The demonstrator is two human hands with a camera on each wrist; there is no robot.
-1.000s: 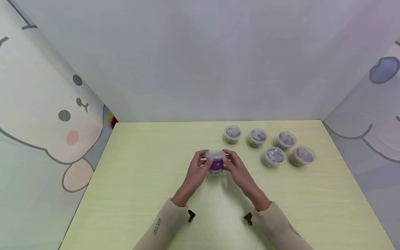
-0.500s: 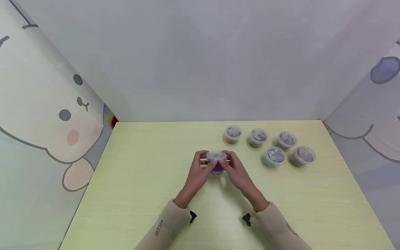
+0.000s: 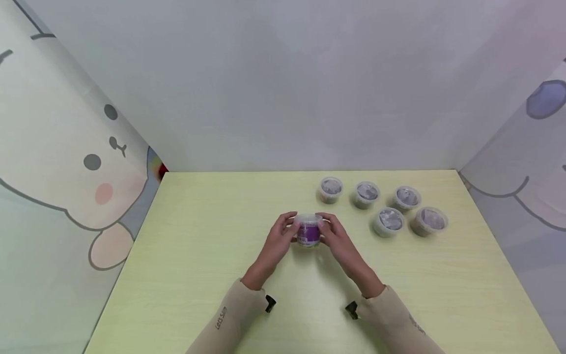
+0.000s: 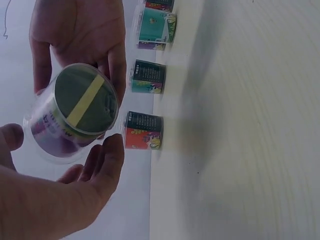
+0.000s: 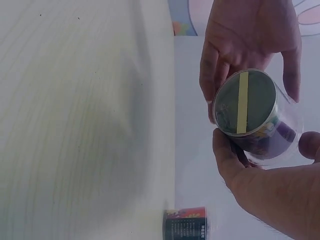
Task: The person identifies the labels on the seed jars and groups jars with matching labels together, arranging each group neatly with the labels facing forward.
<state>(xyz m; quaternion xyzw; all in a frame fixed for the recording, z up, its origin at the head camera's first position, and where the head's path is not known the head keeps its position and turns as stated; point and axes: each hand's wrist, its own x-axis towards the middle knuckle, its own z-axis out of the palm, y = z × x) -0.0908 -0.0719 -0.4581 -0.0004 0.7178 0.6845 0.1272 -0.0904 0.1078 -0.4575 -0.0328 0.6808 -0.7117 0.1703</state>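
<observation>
A small clear plastic tub with a purple label (image 3: pixel 308 232) is held upright between both hands over the middle of the table. My left hand (image 3: pixel 277 241) holds its left side, thumb near the label's edge and fingers reaching round behind. On the other side my right hand (image 3: pixel 338 242) grips it in the same way. From below, the left wrist view shows the tub's dark base (image 4: pixel 85 100) crossed by a yellow strip. That base (image 5: pixel 255 102) also faces the right wrist camera, raised off the table, with the fingers of both hands around the wall.
Several similar lidded tubs stand at the table's back right, among them a near one (image 3: pixel 388 222) and a rightmost one (image 3: pixel 429 221). Their coloured labels, such as an orange and black one (image 4: pixel 144 131), show from the side. A pale wall (image 3: pixel 283 88) rises behind the table (image 3: pixel 199 221).
The thumbs came together over the label half a second ago and have now spread apart to the sides, baring more of the purple label. The tub has shifted slightly right.
</observation>
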